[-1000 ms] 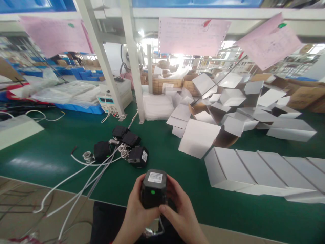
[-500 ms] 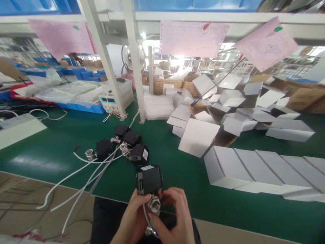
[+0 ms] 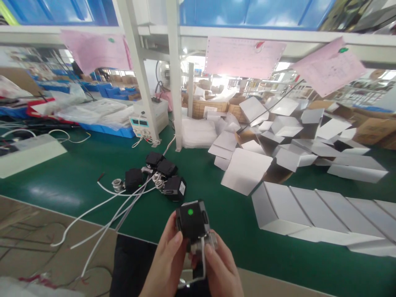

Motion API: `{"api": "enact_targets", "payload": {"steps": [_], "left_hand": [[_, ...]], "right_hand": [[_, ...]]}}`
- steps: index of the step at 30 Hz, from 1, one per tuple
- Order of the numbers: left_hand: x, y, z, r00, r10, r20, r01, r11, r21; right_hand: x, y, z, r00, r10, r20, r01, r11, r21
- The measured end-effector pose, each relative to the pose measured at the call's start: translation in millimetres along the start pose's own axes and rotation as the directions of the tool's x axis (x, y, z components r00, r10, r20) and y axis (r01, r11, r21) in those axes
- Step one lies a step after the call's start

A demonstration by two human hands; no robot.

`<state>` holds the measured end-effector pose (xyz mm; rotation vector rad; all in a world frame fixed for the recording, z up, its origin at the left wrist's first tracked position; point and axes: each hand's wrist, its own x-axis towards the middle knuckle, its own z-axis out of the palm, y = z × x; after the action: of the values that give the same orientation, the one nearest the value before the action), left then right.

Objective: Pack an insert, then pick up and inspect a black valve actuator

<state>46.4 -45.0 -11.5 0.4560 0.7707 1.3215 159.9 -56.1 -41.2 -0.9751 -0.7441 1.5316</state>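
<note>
Between my two hands, over the front edge of the bench, is a motorized valve (image 3: 192, 220): a black box with a green dot and a metal valve body below it. My left hand (image 3: 168, 253) grips the black box from its left side, thumb on the near face. My right hand (image 3: 221, 264) is closed around the metal fitting, thumb pressed on it beside a white cable (image 3: 203, 258). The cable loops down below my hands. Beyond lie several similar black valves (image 3: 175, 188), their white cables trailing over the front edge.
Closed white boxes (image 3: 287, 206) stand in a row at the right. Behind them are piled open white cartons (image 3: 247, 169). A power supply (image 3: 142, 126) stands by the shelf post (image 3: 175, 82). Pink sheets (image 3: 244, 57) hang from the shelf. A pale box (image 3: 34, 154) lies at the left.
The valve has turned in my hands, so the green dot now faces me and the metal fitting points right. My right hand has closed on the fitting. The view has shifted slightly.
</note>
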Motion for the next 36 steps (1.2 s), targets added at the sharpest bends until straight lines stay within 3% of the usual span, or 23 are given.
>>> {"api": "enact_targets", "payload": {"steps": [2, 4, 6, 9, 13, 16, 20, 23, 26, 27, 29, 30, 32, 34, 36], "left_hand": [[3, 5, 0, 0.999, 0.037, -0.008, -0.036, 0.999, 0.035], [7, 9, 2, 0.999, 0.033, -0.003, -0.033, 0.998, 0.049], [9, 9, 2, 1.0, 0.027, -0.009, -0.027, 0.998, 0.059], [9, 9, 1, 0.995, 0.059, -0.078, -0.048, 0.99, 0.134], [9, 14, -3, 0.987, 0.11, -0.115, -0.065, 0.939, 0.338], [9, 21, -6, 0.985, 0.156, -0.069, -0.104, 0.871, 0.48], [3, 27, -9, 0.998, 0.046, 0.035, -0.058, 0.836, 0.546], [-5, 30, -9, 0.998, -0.025, 0.06, -0.01, 0.858, 0.513], [-13, 34, -6, 0.998, -0.053, -0.021, 0.057, 0.927, 0.372], [-16, 35, -5, 0.997, -0.052, -0.058, 0.068, 0.944, 0.324], [-20, 36, -2, 0.992, -0.055, -0.112, 0.084, 0.959, 0.272], [-23, 37, -1, 0.991, -0.066, -0.118, 0.094, 0.962, 0.256], [-27, 37, 4, 0.993, -0.094, -0.075, 0.108, 0.971, 0.215], [-29, 38, 8, 0.996, -0.082, -0.034, 0.087, 0.975, 0.205], [-27, 41, 11, 0.997, -0.008, -0.082, 0.032, 0.955, 0.295]], "right_hand": [[4, 0, 0, 0.985, 0.169, 0.035, -0.173, 0.959, 0.224], [6, -2, 1, 0.943, 0.266, 0.199, -0.319, 0.891, 0.323], [6, -5, 2, 0.84, 0.3, 0.452, -0.472, 0.815, 0.336], [4, -9, 1, 0.728, 0.268, 0.63, -0.574, 0.741, 0.348], [6, -12, -2, 0.689, 0.27, 0.673, -0.594, 0.742, 0.31], [11, -18, -6, 0.731, 0.306, 0.609, -0.595, 0.723, 0.35], [16, -29, -13, 0.736, 0.441, 0.513, -0.621, 0.741, 0.254], [14, -40, -18, 0.823, 0.492, 0.284, -0.519, 0.855, 0.022], [11, -60, -26, 0.934, 0.27, 0.233, -0.181, 0.922, -0.342], [11, -67, -29, 0.955, 0.15, 0.254, -0.019, 0.89, -0.455], [16, -78, -36, 0.95, -0.117, 0.288, 0.278, 0.734, -0.619], [19, -80, -39, 0.928, -0.235, 0.291, 0.373, 0.638, -0.674], [24, -74, -40, 0.883, -0.383, 0.273, 0.447, 0.507, -0.737], [24, -60, -36, 0.892, -0.339, 0.3, 0.442, 0.507, -0.74], [18, -50, -29, 0.901, -0.151, 0.406, 0.413, 0.583, -0.7]]}}
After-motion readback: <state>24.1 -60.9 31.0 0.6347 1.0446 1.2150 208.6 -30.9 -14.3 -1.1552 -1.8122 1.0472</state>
